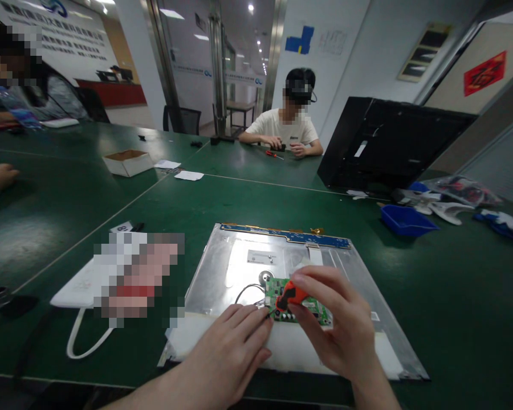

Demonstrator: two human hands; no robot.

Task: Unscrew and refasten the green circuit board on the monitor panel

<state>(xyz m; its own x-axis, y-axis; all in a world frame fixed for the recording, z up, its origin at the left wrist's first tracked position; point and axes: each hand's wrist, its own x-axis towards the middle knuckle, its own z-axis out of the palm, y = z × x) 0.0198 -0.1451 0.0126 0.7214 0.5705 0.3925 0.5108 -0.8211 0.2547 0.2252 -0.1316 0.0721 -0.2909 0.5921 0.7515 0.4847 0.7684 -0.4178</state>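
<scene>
A silver metal display panel [214, 267] lies flat on the green table, with a blue circuit strip [282, 235] along its far edge. On its middle sits a green circuit board [316, 310], with dark wires running off its left side. My right hand [337, 319] pinches a red and black screwdriver handle [291, 295] above the board, tilted down to the left. My left hand [235, 347] rests at the board's left edge, fingers together near the screwdriver's tip; what it holds, if anything, is hidden.
Left of the panel lies a white device [81, 282] with a looped cable. An open box [128, 163] stands farther back. To the right are a blue tray [406, 221] and a large black screen housing [389, 142]. A person [286, 128] sits across the table [248, 199].
</scene>
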